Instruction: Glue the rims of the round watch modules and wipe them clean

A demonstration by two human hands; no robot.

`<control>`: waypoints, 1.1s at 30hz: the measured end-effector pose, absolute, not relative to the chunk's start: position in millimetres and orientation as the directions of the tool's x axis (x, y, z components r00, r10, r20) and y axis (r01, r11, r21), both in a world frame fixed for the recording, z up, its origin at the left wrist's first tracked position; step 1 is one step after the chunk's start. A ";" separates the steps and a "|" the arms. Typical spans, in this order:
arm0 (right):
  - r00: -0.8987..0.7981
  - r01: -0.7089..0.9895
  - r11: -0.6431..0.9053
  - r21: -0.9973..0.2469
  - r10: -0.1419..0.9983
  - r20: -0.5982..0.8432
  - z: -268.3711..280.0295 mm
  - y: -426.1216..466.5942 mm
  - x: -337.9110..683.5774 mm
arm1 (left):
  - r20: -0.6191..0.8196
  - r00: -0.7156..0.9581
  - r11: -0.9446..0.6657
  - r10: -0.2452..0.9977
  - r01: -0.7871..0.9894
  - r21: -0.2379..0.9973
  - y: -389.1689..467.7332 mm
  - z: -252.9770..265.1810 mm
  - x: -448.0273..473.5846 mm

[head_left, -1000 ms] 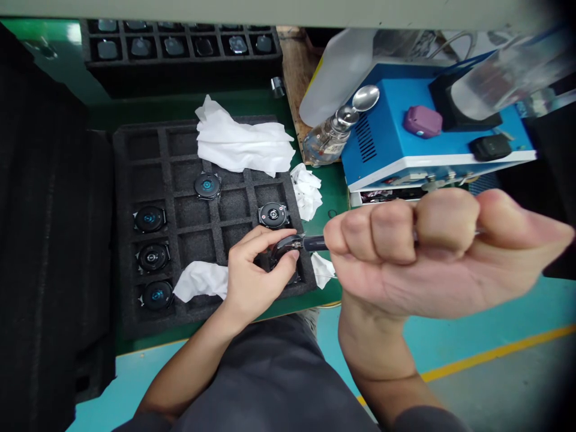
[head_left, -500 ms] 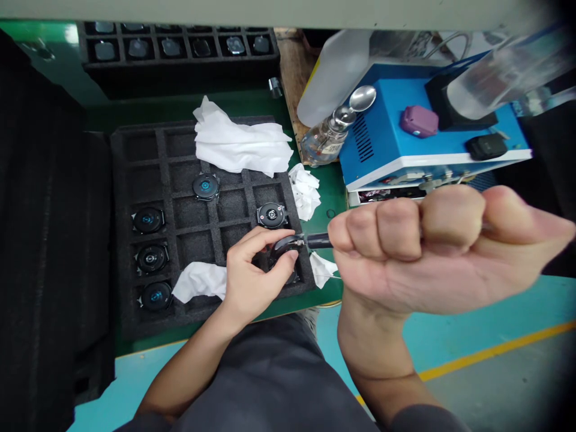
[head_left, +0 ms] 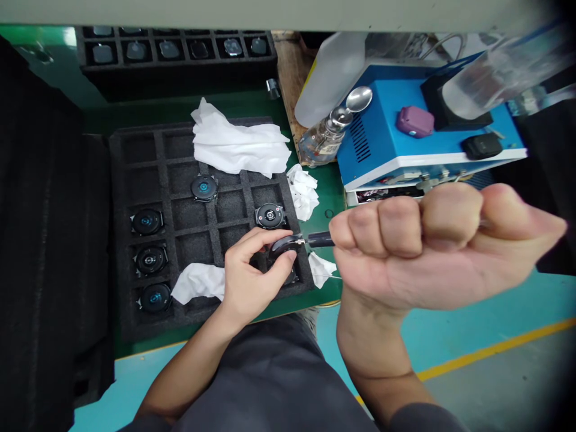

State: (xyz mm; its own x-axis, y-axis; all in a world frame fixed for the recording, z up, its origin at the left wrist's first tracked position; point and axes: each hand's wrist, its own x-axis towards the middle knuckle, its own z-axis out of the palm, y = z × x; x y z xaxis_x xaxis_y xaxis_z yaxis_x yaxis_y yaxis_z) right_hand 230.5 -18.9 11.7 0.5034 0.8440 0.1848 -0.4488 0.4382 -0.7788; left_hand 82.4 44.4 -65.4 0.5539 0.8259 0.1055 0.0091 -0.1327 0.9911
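Note:
My left hand pinches a round black watch case on edge between thumb and fingers, above the lower right part of the black foam tray. My right hand is wrapped in a fist around a slim dark tool. Its thin metal tip points left at the rim of the watch case; whether they touch I cannot tell. Just above lies a watch case with a pale ring on its back. Another is partly hidden under my left hand.
Several watch cases sit in the tray's left column. White wipes lie over the tray, with crumpled tissue beside it. A glass bottle stands near a blue machine. Behind is a second foam tray.
The view has shifted very slightly. Both hands keep their grips, and the tool stays at the rim of the watch case.

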 end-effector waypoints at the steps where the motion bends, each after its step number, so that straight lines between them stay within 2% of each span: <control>1: 0.502 -0.450 0.438 -0.778 0.845 0.185 11.5 -19.5 231.9 | 0.102 0.555 -0.130 0.826 0.011 0.991 44.4 -65.3 82.6; 7: 0.538 -0.419 0.457 -0.785 0.821 0.192 13.1 -22.9 239.3 | 0.087 0.557 -0.117 0.826 0.017 0.993 44.8 -65.2 83.4; 12: 0.511 -0.468 0.427 -0.774 0.845 0.157 11.3 -20.3 238.3 | 0.084 0.560 -0.106 0.824 0.008 0.994 44.3 -64.3 84.0; 16: 0.465 -0.506 0.464 -0.727 0.856 0.223 8.7 -17.5 236.0 | 0.069 0.563 -0.093 0.824 0.015 0.996 43.9 -63.9 84.1; 22: 0.508 -0.533 0.446 -0.719 0.848 0.149 8.7 -18.2 232.4 | 0.058 0.561 -0.080 0.826 0.015 0.997 44.0 -63.7 84.2; 27: 0.424 -0.514 0.501 -0.696 0.854 0.301 0.8 -15.1 238.7 | 0.066 0.564 -0.091 0.823 0.015 0.996 43.8 -63.3 84.2; 31: 0.445 -0.497 0.486 -0.719 0.854 0.270 -1.8 -13.5 242.3 | 0.073 0.569 -0.102 0.819 0.020 0.995 43.9 -64.1 83.4; 33: 0.439 -0.483 0.515 -0.708 0.842 0.313 -2.8 -12.5 243.4 | 0.072 0.569 -0.103 0.819 0.022 0.994 44.0 -64.5 83.2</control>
State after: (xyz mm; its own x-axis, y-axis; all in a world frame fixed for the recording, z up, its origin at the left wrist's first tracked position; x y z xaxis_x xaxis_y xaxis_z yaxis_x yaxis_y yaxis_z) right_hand 243.4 -12.5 -2.8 0.4389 0.8421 0.3132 -0.4834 0.5152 -0.7077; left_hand 83.2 44.0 -64.5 0.5687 0.8194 0.0718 0.0223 -0.1026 0.9945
